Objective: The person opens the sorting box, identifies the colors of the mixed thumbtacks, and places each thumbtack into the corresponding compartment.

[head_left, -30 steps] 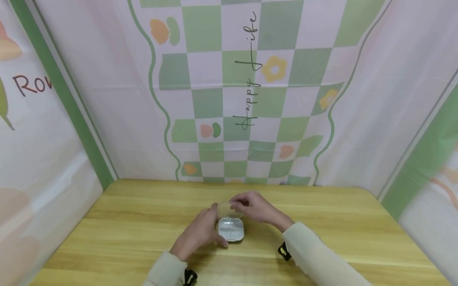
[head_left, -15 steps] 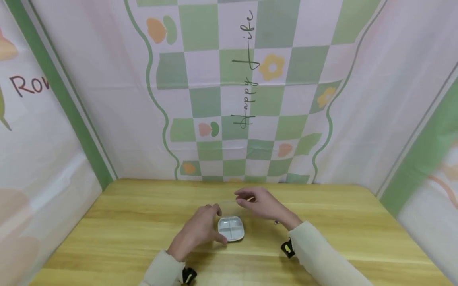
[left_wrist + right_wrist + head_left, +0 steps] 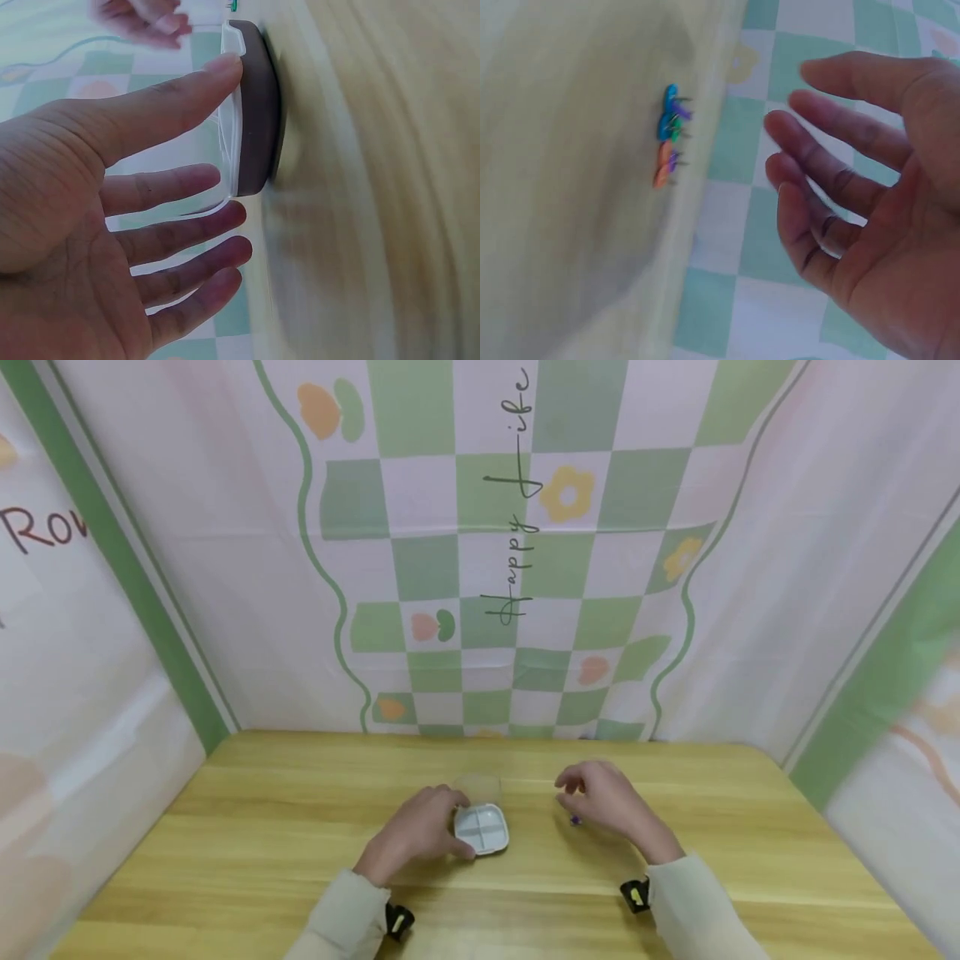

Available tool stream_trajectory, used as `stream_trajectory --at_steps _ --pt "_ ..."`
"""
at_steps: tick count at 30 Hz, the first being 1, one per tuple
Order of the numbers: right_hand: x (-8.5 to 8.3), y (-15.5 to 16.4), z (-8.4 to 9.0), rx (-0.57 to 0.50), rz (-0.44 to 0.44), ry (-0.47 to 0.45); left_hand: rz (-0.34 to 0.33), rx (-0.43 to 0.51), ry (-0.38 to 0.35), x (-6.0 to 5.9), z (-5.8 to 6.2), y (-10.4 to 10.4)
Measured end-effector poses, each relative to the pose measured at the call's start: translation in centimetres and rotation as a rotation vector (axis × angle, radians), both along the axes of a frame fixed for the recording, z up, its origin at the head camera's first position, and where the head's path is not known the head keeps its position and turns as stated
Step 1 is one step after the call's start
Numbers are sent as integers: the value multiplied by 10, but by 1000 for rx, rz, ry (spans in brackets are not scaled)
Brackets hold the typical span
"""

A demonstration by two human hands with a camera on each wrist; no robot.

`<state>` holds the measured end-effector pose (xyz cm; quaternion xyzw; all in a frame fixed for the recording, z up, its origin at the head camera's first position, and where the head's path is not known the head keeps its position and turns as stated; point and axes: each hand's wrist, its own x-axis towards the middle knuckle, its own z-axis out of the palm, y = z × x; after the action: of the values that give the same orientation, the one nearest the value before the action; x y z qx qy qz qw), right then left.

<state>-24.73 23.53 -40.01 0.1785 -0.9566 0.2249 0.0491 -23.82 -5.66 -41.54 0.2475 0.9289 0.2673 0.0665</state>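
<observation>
A small white box [image 3: 482, 828] with a cross divider sits open on the wooden table [image 3: 262, 827]. Its clear lid [image 3: 480, 788] is folded back behind it. My left hand [image 3: 448, 817] rests against the box's left side with fingers straight. In the left wrist view the thumb [image 3: 202, 79] touches the rim of the box [image 3: 259, 112]. My right hand [image 3: 573, 789] hovers to the right of the box, fingers relaxed and holding nothing. Under it lie several coloured pushpins [image 3: 574, 819], seen in the right wrist view as a small cluster of pushpins [image 3: 669, 131] beside my right hand [image 3: 810, 127].
A checked green and pink cloth backdrop [image 3: 495, 568] rises behind the table's far edge, with cloth panels on both sides. Bare wood stretches to the left and right of the hands.
My right hand has let go of the clear lid and moved right, over the pushpins. The lid now lies folded back. My left hand has stayed at the box.
</observation>
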Motion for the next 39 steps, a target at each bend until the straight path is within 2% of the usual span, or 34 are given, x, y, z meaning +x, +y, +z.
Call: stream_trajectory --at_steps 12,24,32,39 --pt "11 11 -4 147 -43 -39 14 3 -7 -12 -3 -2" --pt "11 13 -7 155 -7 -60 -26 12 -10 -11 -5 -12" --pt "11 13 -9 172 1 -61 9 15 -33 -13 -5 -13" --pt "9 13 -11 160 -1 -66 35 8 -39 -18 -9 -10"
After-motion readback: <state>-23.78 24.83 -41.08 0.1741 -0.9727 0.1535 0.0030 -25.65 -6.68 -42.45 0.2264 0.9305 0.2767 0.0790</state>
